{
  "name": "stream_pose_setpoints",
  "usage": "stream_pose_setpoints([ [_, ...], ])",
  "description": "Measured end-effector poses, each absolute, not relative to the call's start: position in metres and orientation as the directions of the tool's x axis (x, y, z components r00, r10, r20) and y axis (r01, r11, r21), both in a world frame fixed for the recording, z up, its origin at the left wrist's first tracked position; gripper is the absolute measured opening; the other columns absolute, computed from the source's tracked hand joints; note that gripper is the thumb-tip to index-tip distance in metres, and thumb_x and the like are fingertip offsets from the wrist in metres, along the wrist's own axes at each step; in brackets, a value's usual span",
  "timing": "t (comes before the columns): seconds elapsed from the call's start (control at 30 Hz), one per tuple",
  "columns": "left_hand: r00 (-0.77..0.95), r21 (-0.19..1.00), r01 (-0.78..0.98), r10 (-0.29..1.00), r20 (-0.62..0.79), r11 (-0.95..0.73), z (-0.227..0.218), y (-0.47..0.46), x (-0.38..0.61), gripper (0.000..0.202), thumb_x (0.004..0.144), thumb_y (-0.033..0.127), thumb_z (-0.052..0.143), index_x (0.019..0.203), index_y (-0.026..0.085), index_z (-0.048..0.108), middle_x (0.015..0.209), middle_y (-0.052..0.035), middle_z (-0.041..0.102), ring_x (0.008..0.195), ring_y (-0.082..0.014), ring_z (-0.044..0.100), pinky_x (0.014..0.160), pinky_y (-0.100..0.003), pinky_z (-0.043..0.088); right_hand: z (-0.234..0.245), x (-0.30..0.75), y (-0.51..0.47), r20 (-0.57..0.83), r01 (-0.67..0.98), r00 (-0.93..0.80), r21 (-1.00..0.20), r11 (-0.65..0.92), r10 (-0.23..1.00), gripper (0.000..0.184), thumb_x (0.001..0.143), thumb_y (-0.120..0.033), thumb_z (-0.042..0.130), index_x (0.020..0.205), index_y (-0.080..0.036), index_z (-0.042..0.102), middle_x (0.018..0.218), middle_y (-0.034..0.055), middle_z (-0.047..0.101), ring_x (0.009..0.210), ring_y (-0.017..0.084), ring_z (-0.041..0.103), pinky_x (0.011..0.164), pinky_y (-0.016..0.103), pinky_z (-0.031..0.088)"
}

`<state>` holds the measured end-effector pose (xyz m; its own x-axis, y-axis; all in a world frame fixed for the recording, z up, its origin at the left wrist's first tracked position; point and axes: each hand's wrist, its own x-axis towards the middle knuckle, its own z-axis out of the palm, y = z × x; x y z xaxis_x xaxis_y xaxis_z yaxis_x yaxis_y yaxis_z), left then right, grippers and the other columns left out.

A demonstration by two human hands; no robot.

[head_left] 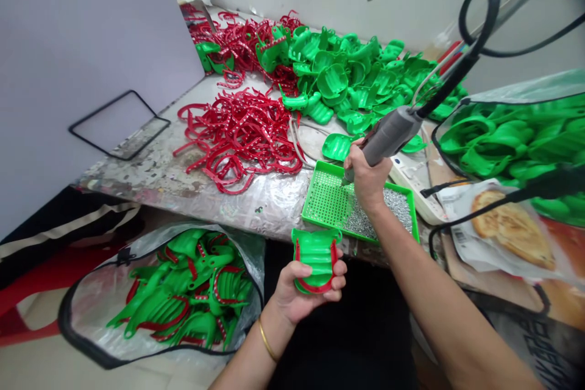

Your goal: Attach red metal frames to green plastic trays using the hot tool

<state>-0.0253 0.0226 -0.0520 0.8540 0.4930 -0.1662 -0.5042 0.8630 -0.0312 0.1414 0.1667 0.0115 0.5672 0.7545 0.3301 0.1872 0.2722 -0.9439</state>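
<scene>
Left hand (299,292) clasps green part (315,253); right hand (367,180) clasps driver (388,134), seemingly touching screws (398,206).

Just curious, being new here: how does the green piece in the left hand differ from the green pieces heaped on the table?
The held green piece has a red strip round its edge; the heaped green pieces look plain green. The held green piece sits alone in the left hand, off the table; the heaped green pieces lie jumbled on it. Both are the same bright green scoop shape.
</scene>
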Motion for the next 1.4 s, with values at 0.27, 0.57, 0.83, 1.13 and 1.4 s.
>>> stream_pose_setpoints([
  [0.27,0.850,-0.040,-0.513,0.501,-0.160,0.858,-0.051,0.024,-0.024,0.058,0.058,0.025,0.062,0.112,0.006,0.055,0.091,-0.0103,0.051,0.074,-0.0141,0.048,0.059,-0.023,0.029,0.011,0.143,0.168,0.370,0.192,0.552,-0.929,0.317,0.748,0.015,0.074,-0.029,0.062,0.081,-0.017,0.058,0.052,-0.0054,0.050,0.043,0.009,0.048,0.043,0.022,0.041],
  [0.57,0.843,-0.046,-0.524,0.511,-0.168,0.850,-0.044,0.026,-0.025,0.059,0.058,0.026,0.060,0.112,0.004,0.054,0.088,-0.0097,0.050,0.072,-0.0130,0.046,0.058,-0.021,0.029,0.061,0.124,0.125,0.406,0.094,0.487,-0.905,0.415,0.774,0.009,0.080,-0.028,0.061,0.085,-0.021,0.058,0.053,-0.0054,0.043,0.043,0.009,0.044,0.044,0.025,0.038],
  [0.83,0.844,-0.064,-0.521,0.502,-0.186,0.851,-0.039,0.027,-0.026,0.057,0.060,0.026,0.057,0.112,0.003,0.054,0.089,-0.0115,0.053,0.073,-0.0145,0.046,0.058,-0.023,0.029,0.059,0.097,0.068,0.267,-0.001,0.382,-0.957,0.289,0.885,0.011,0.080,-0.025,0.062,0.089,-0.021,0.057,0.054,-0.0066,0.044,0.044,0.008,0.044,0.045,0.024,0.038],
  [1.13,0.848,-0.089,-0.517,0.495,-0.191,0.852,-0.037,0.027,-0.027,0.053,0.063,0.027,0.057,0.110,0.003,0.054,0.090,-0.0114,0.051,0.073,-0.0148,0.045,0.058,-0.022,0.030,0.053,0.095,0.064,0.233,-0.017,0.381,-0.966,0.259,0.895,0.013,0.080,-0.027,0.063,0.089,-0.021,0.057,0.054,-0.0065,0.045,0.044,0.008,0.044,0.046,0.023,0.038],
  [1.4,0.843,-0.095,-0.525,0.502,-0.194,0.846,-0.036,0.026,-0.027,0.052,0.064,0.027,0.058,0.111,0.006,0.054,0.087,-0.0106,0.052,0.072,-0.0154,0.047,0.059,-0.022,0.031,0.040,0.094,0.064,0.234,-0.034,0.398,-0.963,0.269,0.887,0.013,0.079,-0.024,0.064,0.086,-0.019,0.056,0.057,-0.0059,0.048,0.045,0.008,0.046,0.044,0.022,0.038],
])
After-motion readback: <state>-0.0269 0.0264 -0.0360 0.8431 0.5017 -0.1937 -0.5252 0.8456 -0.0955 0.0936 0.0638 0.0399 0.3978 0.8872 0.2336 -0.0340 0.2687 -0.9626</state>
